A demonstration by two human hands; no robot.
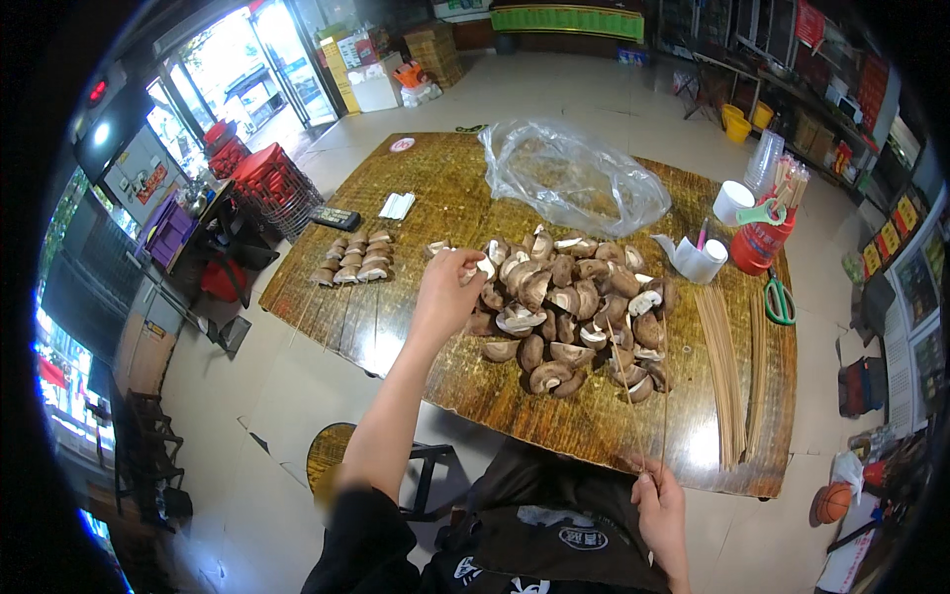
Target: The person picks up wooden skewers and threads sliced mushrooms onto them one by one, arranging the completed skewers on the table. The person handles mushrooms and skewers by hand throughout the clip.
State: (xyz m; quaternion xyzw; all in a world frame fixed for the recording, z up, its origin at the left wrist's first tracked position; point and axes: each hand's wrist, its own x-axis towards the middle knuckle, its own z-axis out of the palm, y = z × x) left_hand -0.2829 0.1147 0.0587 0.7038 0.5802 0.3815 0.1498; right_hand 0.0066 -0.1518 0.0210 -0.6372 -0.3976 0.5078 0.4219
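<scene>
A heap of cut brown mushrooms [564,297] lies on the wooden table [445,178]. My left hand [449,289] is at the heap's left edge, its fingers closed around a piece of mushroom [486,267] with a white cut face. Low at the near table edge, my right hand [659,505] holds bamboo skewers [664,401] that point up over the heap's right side. Several mushroom skewers [356,260] lie side by side at the left of the table. Two bundles of bare bamboo skewers [721,371] rest at the right.
A clear plastic bag [579,178] lies behind the heap. Toward the right stand paper rolls [698,260], a red container [761,241] and green-handled scissors [779,301]. A remote control [335,217] is at the left edge. A stool [330,453] stands below the table.
</scene>
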